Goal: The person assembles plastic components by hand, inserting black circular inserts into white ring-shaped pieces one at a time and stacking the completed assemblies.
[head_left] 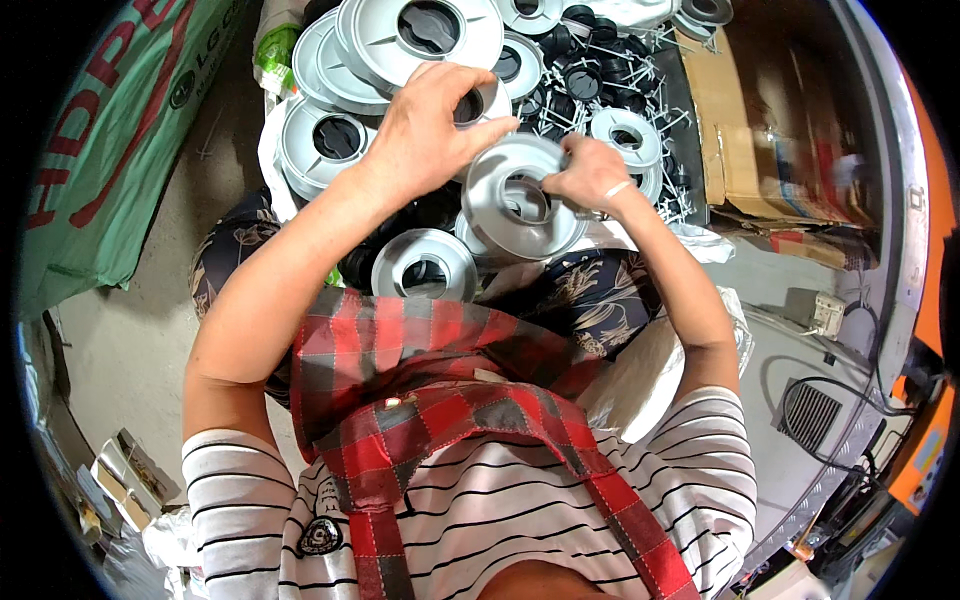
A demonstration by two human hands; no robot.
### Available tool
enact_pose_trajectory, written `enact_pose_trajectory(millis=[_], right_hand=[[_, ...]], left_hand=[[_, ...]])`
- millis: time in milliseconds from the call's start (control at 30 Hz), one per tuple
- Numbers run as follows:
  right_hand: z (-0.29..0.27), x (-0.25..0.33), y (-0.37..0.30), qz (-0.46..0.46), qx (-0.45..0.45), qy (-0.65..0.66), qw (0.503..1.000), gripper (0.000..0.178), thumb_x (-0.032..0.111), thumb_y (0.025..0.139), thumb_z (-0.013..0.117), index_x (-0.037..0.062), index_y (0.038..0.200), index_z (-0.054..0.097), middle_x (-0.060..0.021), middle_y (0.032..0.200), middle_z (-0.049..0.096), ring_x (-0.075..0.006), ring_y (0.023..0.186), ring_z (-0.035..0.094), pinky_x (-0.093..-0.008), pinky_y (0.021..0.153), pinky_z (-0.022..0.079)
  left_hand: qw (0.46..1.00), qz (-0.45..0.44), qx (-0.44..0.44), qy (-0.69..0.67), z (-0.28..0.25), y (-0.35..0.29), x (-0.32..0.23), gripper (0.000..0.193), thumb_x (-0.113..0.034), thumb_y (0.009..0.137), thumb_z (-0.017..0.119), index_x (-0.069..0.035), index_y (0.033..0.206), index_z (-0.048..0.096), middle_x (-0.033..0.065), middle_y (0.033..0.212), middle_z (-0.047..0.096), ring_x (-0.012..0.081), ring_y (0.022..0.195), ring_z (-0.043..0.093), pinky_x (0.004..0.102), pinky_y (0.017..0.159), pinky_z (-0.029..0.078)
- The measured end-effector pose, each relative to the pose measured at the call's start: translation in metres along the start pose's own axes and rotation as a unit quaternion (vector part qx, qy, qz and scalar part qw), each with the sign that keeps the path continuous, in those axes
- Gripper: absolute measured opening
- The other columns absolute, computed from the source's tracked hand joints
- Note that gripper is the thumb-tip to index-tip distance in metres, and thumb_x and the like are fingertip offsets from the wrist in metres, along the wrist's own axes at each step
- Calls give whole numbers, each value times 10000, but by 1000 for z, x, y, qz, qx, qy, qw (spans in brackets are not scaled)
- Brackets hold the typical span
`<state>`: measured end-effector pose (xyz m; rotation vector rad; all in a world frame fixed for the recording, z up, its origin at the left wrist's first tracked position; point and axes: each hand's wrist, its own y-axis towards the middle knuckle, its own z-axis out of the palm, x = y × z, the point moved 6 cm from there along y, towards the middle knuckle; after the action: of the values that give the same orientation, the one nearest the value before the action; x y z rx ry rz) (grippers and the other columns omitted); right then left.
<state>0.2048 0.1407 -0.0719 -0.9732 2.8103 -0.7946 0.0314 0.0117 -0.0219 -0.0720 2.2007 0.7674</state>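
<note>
One grey flanged ring (493, 190): pinches its rim in the right grip (590, 176), beside piled rings (472, 35). Holds the left grip (425, 125) over these, thumb wide; cannot tell if grasping any.

White black-striped shirt (470, 510), short sleeves (235, 500), round dark badge (321, 537); red-grey checked apron (385, 345); dark floral trousers (603, 300); white wristband (617, 188).
</note>
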Motion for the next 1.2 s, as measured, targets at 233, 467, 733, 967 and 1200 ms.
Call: enact_pose_trajectory(millis=[233, 467, 733, 967, 1200], right_hand=[[-44, 5, 12, -113, -172, 313, 927, 467, 243, 577, 679, -30, 950, 615, -87, 772, 632, -139, 675, 560, -255, 642, 463], [48, -107, 170, 73, 6, 151, 986, 498, 406, 748, 694, -68, 898, 651, -218, 910, 650, -250, 862, 644, -331, 743, 511], [136, -88, 194, 13, 71, -119, 990, 448, 448, 823, 555, 35, 946, 678, -159, 1020, 647, -295, 977, 613, -342, 865, 462], [-40, -42, 57, -98, -239, 257, 931, 149, 162, 687, 732, 43, 750, 667, -161, 1147, 590, -246, 1013, 585, -327, 836, 463], [-74, 49, -19, -209, -176, 325, 906, 517, 191, 650, 767, -17, 1071, 551, -252, 1169, 500, -318, 1151, 499, -331, 923, 428]], left_hand=[[859, -322, 117, -380, 36, -4, 28, 565, -373, 811, 669, 29, 1181, 523, 124, 1055, 615, 187, 955, 593, 302, 861, 462], [771, -405, 56, -489, 29, 11, 42, 413, -334, 825, 659, 30, 1012, 599, 108, 890, 647, 151, 812, 632, 292, 758, 528], [804, -376, 11, -461, 9, 22, 43, 452, -412, 828, 639, -8, 1025, 599, 74, 893, 642, 151, 847, 626, 306, 800, 501], [798, -308, 47, -516, 22, 22, 38, 430, -330, 845, 646, 1, 1105, 556, 86, 980, 632, 149, 952, 601, 311, 833, 496], [699, -350, 88, -617, 34, 4, 7, 492, -366, 897, 566, -2, 1217, 478, 89, 1111, 583, 173, 976, 600, 344, 838, 516]])
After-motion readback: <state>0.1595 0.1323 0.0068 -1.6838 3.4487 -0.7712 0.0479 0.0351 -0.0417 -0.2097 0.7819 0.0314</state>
